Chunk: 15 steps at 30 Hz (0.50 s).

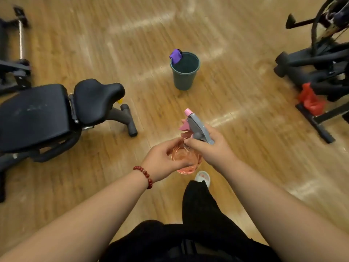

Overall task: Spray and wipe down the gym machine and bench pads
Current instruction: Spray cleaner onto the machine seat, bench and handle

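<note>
- Bench pads [35,116], black, stand at left on the wooden floor [245,103], well apart from both hands.
- Exercise machine [321,59] stands at far right.
- Green bucket [184,78] stands mid-floor, a purple cloth [176,56] draped over its rim.
- Spray bottle [198,127], pink-tinted, is held at centre.
- Left hand [164,161] curls round its body.
- Right hand [211,148] grips its neck.

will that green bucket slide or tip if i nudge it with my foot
The bucket has a base narrower than its rim, so a high nudge would probably tip it; a low one may slide it on the smooth floor. It looks like light plastic, but any water inside can't be seen. The cloth draped on its rim might slip off.
</note>
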### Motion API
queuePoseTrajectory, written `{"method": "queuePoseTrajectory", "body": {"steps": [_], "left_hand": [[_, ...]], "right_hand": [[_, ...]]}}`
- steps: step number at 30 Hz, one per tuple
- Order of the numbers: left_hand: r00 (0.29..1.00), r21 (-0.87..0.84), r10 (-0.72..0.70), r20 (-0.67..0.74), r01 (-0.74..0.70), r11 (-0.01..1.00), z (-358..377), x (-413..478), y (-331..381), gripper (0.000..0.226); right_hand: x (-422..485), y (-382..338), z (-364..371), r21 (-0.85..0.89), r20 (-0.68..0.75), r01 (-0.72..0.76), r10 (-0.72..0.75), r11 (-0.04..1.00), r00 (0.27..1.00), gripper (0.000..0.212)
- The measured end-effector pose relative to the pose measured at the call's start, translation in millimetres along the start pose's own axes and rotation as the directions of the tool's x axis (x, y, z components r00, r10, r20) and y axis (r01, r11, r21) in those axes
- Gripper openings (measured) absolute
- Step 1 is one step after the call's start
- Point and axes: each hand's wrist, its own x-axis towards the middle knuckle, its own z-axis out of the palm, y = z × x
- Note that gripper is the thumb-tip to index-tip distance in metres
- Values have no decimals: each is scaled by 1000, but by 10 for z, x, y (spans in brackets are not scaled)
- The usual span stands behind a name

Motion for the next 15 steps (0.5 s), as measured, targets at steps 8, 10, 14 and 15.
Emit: {"method": "queuePoseTrajectory", "body": {"steps": [8,10,14,15], "left_hand": [[988,-95,-41,-152,27,995,136,1762,681,69],[985,-96,-60,-162,45,994,102,2188,772,71],[981,-95,-76,-180,60,994,-46,3072,897,73],[981,-102,-81,-177,63,993,-93,3283,935,71]], "right_hand": [[1764,-342,-1183,-92,191,41,-23,995,981,33],[2177,-407,-1393,-113,214,51,-26,992,976,37],[3036,-525,-1731,-192,264,75,-22,978,964,40],[3244,-554,-1799,-215,271,81,-20,973,963,42]]}}
